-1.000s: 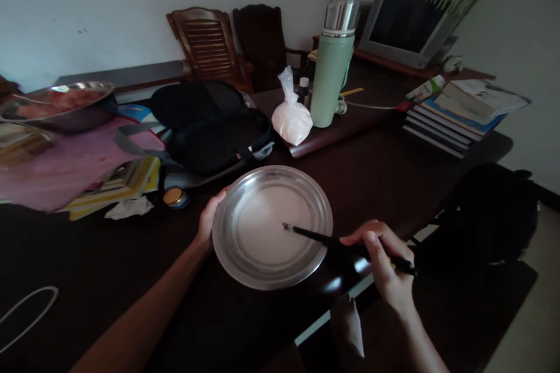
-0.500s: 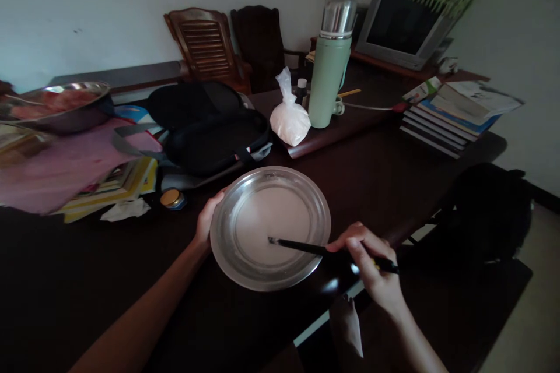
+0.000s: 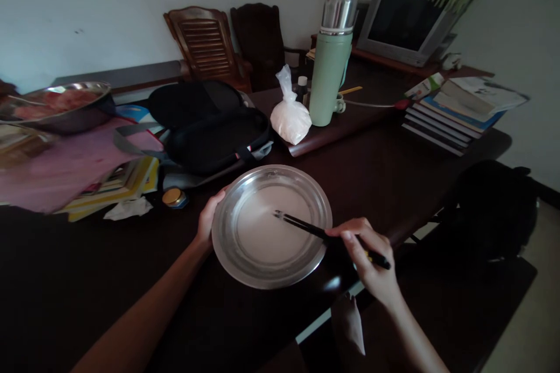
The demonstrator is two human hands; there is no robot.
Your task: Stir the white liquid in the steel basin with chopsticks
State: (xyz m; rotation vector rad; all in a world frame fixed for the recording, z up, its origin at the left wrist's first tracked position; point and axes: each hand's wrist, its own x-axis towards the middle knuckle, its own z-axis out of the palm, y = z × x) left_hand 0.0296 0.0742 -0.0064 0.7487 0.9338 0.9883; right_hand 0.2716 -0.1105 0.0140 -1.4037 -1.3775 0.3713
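Observation:
A round metal bowl [image 3: 227,262] with a wide rim stands on the dark table before me, holding a whitish liquid [image 3: 262,227]. My left hand [image 3: 210,214] grips the bowl's left rim; most of its fingers are hidden behind and beneath the edge. In my right hand [image 3: 366,249] is a pair of black chopsticks [image 3: 306,226], pinched between thumb and fingers. Their tips, wet with white, are in the liquid near the bowl's middle. Behind the bowl sits a knotted clear plastic bag of white powder [image 3: 291,119].
Beside the bag stands a green thermos [image 3: 329,78]. An open black bag [image 3: 210,128] lies behind the bowl to the left, near a small gold-lidded jar [image 3: 174,197]. A metal basin of reddish food [image 3: 83,116] is far left. Stacked books [image 3: 441,122] are at right.
The chopstick tips have moved up and slightly right in the liquid, and the two sticks now show apart. My right hand has shifted a little; my left hand stays on the rim.

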